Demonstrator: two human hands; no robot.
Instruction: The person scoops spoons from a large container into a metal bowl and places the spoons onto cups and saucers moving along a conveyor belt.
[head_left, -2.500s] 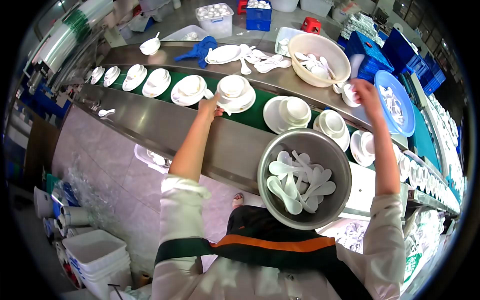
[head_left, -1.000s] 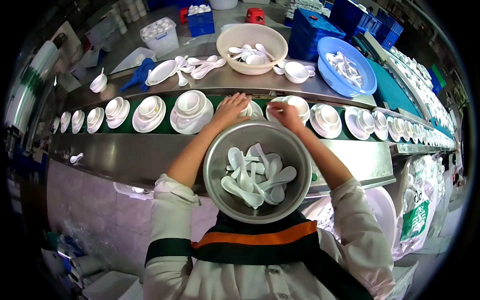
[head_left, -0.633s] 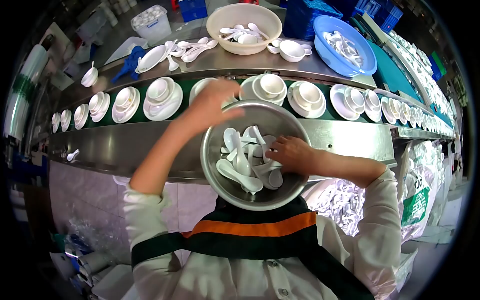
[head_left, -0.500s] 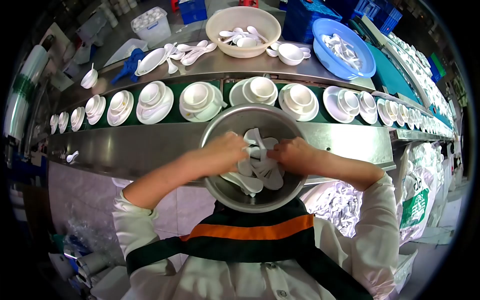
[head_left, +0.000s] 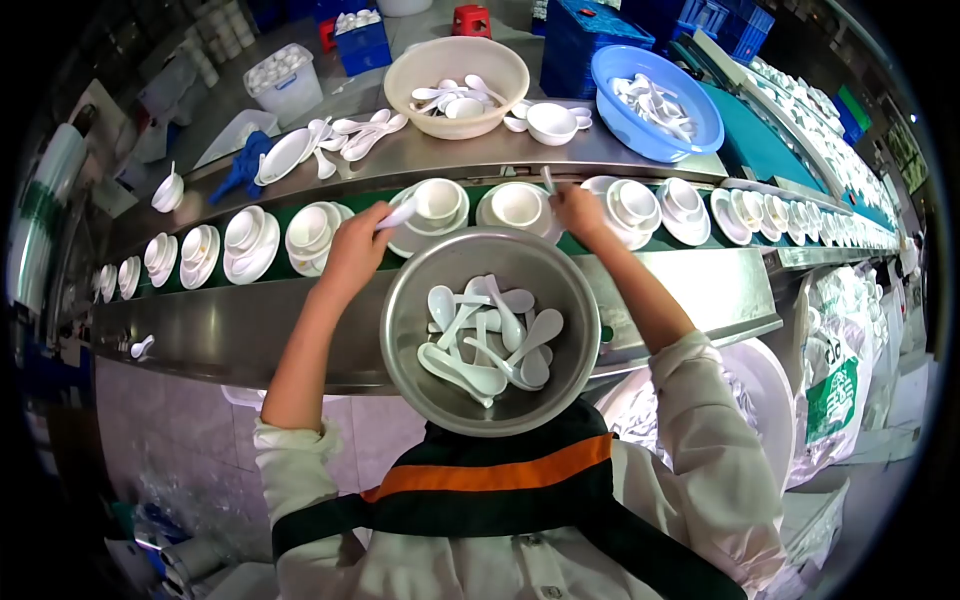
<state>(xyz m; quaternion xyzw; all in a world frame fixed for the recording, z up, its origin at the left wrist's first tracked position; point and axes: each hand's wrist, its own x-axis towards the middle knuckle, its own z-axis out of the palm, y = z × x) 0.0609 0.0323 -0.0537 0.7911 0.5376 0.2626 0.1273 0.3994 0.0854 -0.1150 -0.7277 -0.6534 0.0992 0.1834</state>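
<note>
My left hand [head_left: 354, 248] is closed round a white soup spoon [head_left: 398, 213], held at the near side of a plate with a cup [head_left: 437, 200] on it. Farther right, my right hand [head_left: 579, 213] pinches another white spoon [head_left: 547, 180], seen nearly edge-on between two place settings. Below and between my forearms sits a steel bowl [head_left: 393, 345] with several white soup spoons [head_left: 462, 368] lying criss-cross inside. A row of stacked plates and cups stands on the green conveyor belt [head_left: 284, 217].
Behind the belt, a metal shelf carries a cream basin [head_left: 400, 70] and a blue basin [head_left: 712, 120], both with spoons. A blue cloth [head_left: 243, 170] and an oval dish [head_left: 285, 157] lie at left. One spoon [head_left: 142, 346] rests on the near ledge [head_left: 240, 305].
Both hands have left the steel bowl and reached forward over the belt, each with a spoon. The place settings have shifted along the belt, and the camera view has moved slightly.
</note>
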